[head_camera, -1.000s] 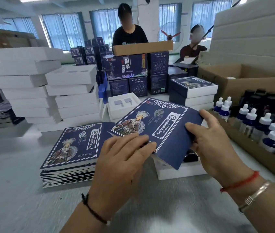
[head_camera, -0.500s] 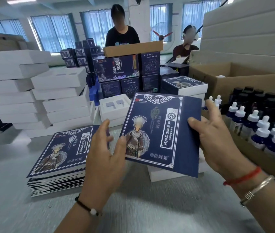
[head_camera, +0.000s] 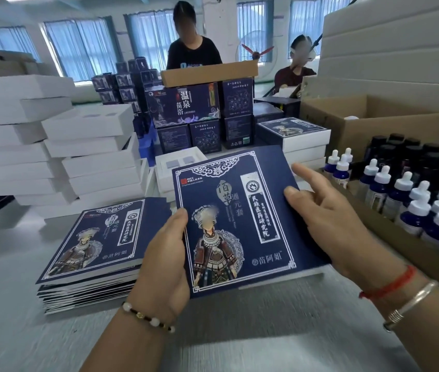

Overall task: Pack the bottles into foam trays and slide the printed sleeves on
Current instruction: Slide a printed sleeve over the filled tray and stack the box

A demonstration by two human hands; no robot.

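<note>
A navy printed sleeve (head_camera: 237, 218) with a costumed figure on it is held up facing me in the middle of the view. My left hand (head_camera: 166, 253) grips its left edge, thumb on the front. My right hand (head_camera: 331, 218) holds its right edge, thumb on the front and index finger raised. A sliver of white foam tray (head_camera: 290, 277) shows under the sleeve's lower right edge. A stack of flat sleeves (head_camera: 97, 253) lies on the table to the left. Blue dropper bottles with white caps (head_camera: 411, 202) stand in a cardboard tray at the right.
Stacks of white foam trays (head_camera: 51, 146) fill the left side. Sleeved boxes (head_camera: 293, 135) and dark printed cartons (head_camera: 186, 106) stand behind. An open cardboard box (head_camera: 374, 122) sits at the back right. Two people work across the table.
The sleeve went from lying tilted over the white tray to being held upright facing me, and has come closer. Both hands shifted to its side edges.
</note>
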